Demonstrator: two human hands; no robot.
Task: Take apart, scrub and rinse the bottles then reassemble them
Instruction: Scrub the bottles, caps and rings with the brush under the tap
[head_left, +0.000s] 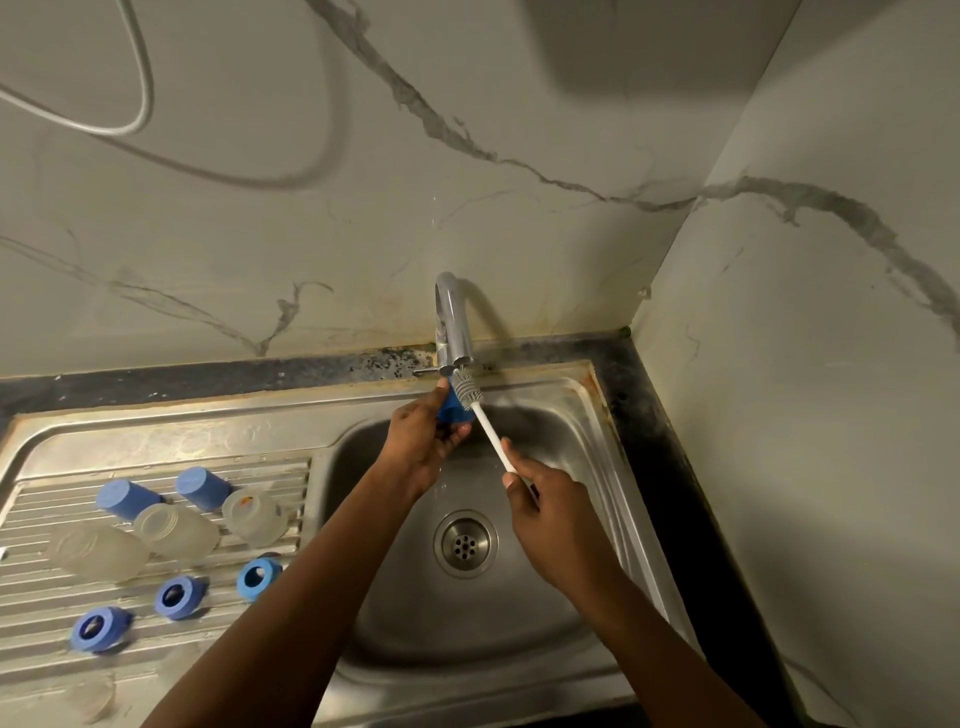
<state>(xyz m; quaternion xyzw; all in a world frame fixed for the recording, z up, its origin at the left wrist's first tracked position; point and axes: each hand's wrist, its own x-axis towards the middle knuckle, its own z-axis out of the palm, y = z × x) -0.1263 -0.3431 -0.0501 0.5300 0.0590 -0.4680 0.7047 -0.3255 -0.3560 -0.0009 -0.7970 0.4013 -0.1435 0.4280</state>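
My left hand (423, 441) grips a blue bottle cap (453, 410) just under the tap spout (457, 332), above the sink basin. My right hand (550, 519) holds the white handle of a bottle brush (493, 436); its grey bristle head (467, 388) lies against the cap's top edge. On the draining board lie three frosted clear bottle bodies (176, 530), two blue caps (127, 499) and three blue collar rings (179, 597), all apart from one another's mates.
The steel sink (571, 431) has a round drain (466, 543) in its middle. The ribbed draining board (47, 597) lies to the left. Marble-patterned walls close in behind and on the right. A grey cable (140, 78) loops on the back wall.
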